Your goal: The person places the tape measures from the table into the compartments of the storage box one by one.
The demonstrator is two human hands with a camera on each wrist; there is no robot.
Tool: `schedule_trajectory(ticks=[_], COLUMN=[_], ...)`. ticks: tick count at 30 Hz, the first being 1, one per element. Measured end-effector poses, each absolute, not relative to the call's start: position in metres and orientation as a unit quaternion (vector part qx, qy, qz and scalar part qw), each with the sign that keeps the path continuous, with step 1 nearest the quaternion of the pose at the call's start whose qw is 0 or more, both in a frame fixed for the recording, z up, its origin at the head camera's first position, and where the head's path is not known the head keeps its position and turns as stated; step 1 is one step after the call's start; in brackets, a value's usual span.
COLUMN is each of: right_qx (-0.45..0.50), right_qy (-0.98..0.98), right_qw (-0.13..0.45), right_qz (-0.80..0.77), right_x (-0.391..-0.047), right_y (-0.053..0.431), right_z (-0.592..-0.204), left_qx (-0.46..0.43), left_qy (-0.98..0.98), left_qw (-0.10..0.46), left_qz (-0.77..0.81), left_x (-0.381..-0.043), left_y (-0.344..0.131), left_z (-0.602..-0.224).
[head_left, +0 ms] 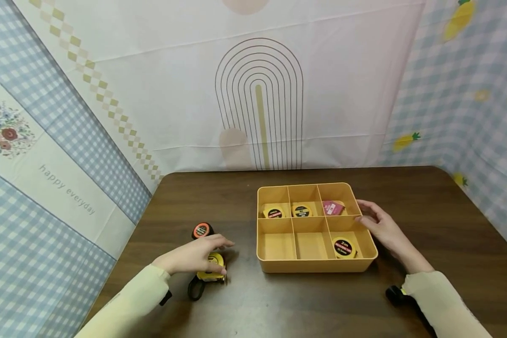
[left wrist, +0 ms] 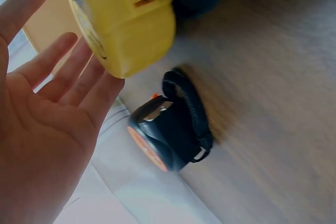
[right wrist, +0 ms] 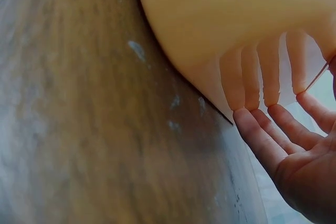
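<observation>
Just beyond the left hand (head_left: 190, 256), a black-and-orange tape measure (head_left: 202, 230) sits on the bench (head_left: 304, 305). That hand spreads wide over a strapped yellow tape measure (left wrist: 123, 22), fingers nearly straight; whether it touches is unclear. Between both hands stands a six-part box (head_left: 317, 266). Its row farther from the left hand holds a yellow tape (head_left: 274, 213), a second yellow tape (head_left: 302, 211) and a pink tape (head_left: 332, 208); the nearer row has a round-labelled tape (head_left: 344, 249) beside the right hand (head_left: 384, 232), which grips the box's wall, partly closed, thumb at the rim, fingers outside. Below its wrist lies a black object (head_left: 395, 295), partly covered.
</observation>
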State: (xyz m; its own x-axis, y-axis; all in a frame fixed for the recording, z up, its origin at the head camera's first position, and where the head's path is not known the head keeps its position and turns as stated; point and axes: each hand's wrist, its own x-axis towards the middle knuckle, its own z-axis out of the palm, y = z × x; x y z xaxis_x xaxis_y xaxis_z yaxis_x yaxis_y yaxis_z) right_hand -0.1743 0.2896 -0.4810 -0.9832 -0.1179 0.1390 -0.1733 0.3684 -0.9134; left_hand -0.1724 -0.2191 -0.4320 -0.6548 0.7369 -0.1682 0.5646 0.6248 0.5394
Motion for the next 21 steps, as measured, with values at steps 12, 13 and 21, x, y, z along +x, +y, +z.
schedule_trajectory(ticks=[12, 13, 21], right_qx=[0.089, 0.090, 0.090], right_qy=[-0.821, -0.821, -0.821], right_qw=[0.018, 0.018, 0.025], right_qz=[0.563, 0.563, 0.563], right_x=[-0.173, -0.173, -0.174], right_y=[0.290, 0.290, 0.289], right_z=[-0.480, -0.480, -0.480], left_qx=[0.372, 0.374, 0.378], left_qy=[0.880, 0.880, 0.878], left_qw=[0.213, 0.213, 0.222], left_qz=[0.204, 0.200, 0.191], left_x=[-0.162, -0.162, -0.162], left_y=[-0.233, -0.234, -0.237], left_z=[-0.438, -0.438, -0.440])
